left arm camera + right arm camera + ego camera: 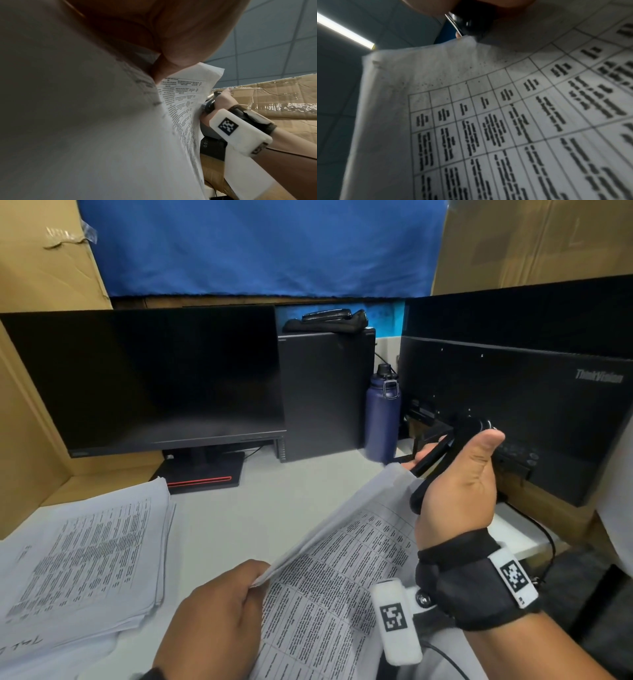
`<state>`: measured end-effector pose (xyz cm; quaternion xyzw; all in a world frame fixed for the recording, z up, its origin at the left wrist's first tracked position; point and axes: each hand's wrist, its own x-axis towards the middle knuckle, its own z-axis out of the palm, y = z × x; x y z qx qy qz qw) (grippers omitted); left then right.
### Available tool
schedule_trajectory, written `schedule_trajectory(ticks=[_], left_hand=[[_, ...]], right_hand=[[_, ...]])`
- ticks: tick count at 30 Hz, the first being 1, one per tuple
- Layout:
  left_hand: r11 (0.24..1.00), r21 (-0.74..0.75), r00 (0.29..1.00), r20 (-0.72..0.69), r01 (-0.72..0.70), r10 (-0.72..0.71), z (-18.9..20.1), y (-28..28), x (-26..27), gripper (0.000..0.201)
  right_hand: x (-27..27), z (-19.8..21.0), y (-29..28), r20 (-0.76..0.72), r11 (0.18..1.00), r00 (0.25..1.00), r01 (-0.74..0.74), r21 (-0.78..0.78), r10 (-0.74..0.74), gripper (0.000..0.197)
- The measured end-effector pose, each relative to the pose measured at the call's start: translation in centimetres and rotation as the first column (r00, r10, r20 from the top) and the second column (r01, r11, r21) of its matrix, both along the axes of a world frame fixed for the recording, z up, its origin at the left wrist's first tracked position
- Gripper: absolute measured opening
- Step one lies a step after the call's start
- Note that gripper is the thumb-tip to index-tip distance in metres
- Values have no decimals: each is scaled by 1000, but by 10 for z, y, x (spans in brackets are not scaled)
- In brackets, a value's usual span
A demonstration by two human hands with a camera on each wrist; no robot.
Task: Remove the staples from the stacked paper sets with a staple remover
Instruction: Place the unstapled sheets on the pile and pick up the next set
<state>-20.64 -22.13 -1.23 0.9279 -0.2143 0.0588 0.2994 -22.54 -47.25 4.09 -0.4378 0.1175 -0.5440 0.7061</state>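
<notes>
Pinching the near edge of a printed paper set (342, 570) at 6 o'clock with the left hand (219, 614), fingers and thumb curled onto the sheets, lifting it off the white desk (246, 508). Gripping a black staple remover (442, 457) at 3 o'clock in the right hand (459, 484), fingers wrapped round the handles, thumb up, tool meeting the set's far top corner. Showing a staple (376, 63) near the other top corner in the right wrist view. Lying at 9 o'clock on the desk, a stack of papers (85, 556). Standing at 12 o'clock, a dark monitor (144, 378), black case (325, 395) and blue bottle (382, 416); sitting at 2 o'clock, a second monitor (513, 405).
</notes>
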Motion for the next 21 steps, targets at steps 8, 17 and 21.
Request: schedule_trajectory(ticks=[8, 17, 21], left_hand=[[999, -5, 999, -9, 36, -36, -18, -12, -13, 14], [972, -223, 990, -130, -73, 44, -36, 8, 34, 26], [866, -431, 895, -445, -254, 41, -37, 34, 68, 26]], right_hand=[[-5, 0, -18, -143, 995, 990, -6, -97, -8, 89], [4, -9, -64, -516, 947, 856, -182, -265, 21, 27], [11, -43, -103, -851, 879, 510, -340, -335, -127, 9]])
